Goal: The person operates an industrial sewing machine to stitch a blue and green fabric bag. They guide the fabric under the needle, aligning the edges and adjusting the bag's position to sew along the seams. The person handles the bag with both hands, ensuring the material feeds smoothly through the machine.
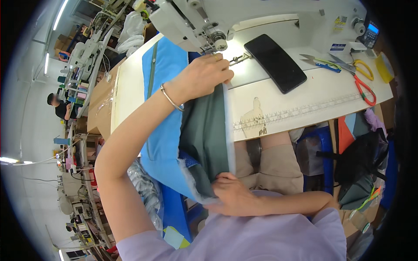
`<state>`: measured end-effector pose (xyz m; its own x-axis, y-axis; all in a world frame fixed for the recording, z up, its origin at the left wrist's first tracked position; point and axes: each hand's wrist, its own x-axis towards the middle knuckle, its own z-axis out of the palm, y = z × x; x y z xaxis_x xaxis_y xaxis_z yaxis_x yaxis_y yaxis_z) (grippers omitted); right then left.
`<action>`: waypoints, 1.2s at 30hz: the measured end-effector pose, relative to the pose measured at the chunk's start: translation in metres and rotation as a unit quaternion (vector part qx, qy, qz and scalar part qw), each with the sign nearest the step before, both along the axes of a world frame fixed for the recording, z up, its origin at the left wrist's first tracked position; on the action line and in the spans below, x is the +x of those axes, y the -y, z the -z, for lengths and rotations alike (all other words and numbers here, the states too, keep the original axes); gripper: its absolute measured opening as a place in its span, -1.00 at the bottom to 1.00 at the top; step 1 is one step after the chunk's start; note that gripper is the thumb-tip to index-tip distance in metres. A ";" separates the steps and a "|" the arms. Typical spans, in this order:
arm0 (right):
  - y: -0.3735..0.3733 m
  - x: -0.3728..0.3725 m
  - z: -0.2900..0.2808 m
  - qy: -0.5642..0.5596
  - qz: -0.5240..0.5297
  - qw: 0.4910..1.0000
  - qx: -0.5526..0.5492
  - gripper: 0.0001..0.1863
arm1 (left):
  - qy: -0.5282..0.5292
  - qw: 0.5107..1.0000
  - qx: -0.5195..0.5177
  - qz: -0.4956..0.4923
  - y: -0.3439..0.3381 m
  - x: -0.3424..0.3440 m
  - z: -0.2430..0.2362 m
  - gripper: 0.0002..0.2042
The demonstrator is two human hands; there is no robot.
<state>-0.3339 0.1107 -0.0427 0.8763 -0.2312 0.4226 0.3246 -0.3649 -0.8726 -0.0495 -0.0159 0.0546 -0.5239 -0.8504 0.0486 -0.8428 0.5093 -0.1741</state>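
Left hand: we see our left hand pressed on the folded blue and grey-green fabric piece, fingers closed over its far edge by the white sewing machine's needle.
Right hand: our right hand pinches the fabric's near edge at our lap.
Fabric: stretched between both hands across the white table edge.
Nearby: black flat phone, red-handled scissors.

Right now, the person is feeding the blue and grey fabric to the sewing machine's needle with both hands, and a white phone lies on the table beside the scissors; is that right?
Not quite: the phone is black, not white, as the head view shows. The rest holds: the left hand holds the blue and grey fabric at the sewing machine, the right hand grips its near end, and the scissors lie beside the phone on the table.
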 end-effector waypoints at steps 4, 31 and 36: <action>0.021 0.000 -0.030 -0.078 -0.082 0.993 0.031 -0.72 | -0.017 0.997 0.049 0.062 0.008 -0.008 -0.001 -0.80; 0.000 -0.024 -0.042 0.091 -0.033 0.994 0.048 -0.70 | 0.014 0.992 0.098 0.077 -0.011 -0.022 -0.002 -0.80; 0.000 -0.023 -0.041 0.092 -0.034 0.993 0.058 -0.70 | -0.004 0.984 0.163 0.077 -0.022 -0.028 0.000 -0.82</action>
